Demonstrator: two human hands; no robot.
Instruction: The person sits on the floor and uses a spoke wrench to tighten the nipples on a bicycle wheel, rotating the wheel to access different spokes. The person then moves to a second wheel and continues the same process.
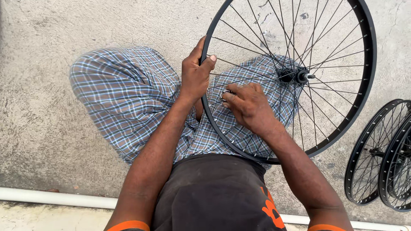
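Head view: left hand [195,75] grips wheel rim [205,47]; right hand [248,105] fingers pinch, perhaps, small tool [224,95].

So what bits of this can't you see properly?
- Small metal tool, head view: the right hand covers most of it, so its kind is unclear.
- Wheel, head view: its top is cut off by the upper edge.
- Two spare wheels, head view: cut off by the right edge.
- Left hand fingers, head view: wrapped behind the rim, mostly hidden.
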